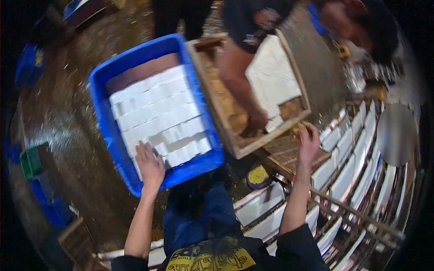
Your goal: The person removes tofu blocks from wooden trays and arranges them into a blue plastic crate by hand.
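My left hand (150, 166) rests with its fingers extended on the near left part of the white blocks (158, 110), which look like tofu. They are packed in rows inside a blue plastic tub (97, 97), with a strip of reddish-brown water or tub bottom at its far end. My right hand (309, 141) is off to the right, its fingers curled by the near right corner of a wooden tray (296, 74). Something small and tan shows at those fingertips, too blurred to name. A white sheet or slab (271, 67) lies in the tray.
A co-worker's arm (237, 83) reaches into the wooden tray; another person (348, 22) bends at the upper right. White slabs on racks (348, 149) fill the right side. A purple bowl of yellowish bits (258, 175) and wet floor (68, 131) also show.
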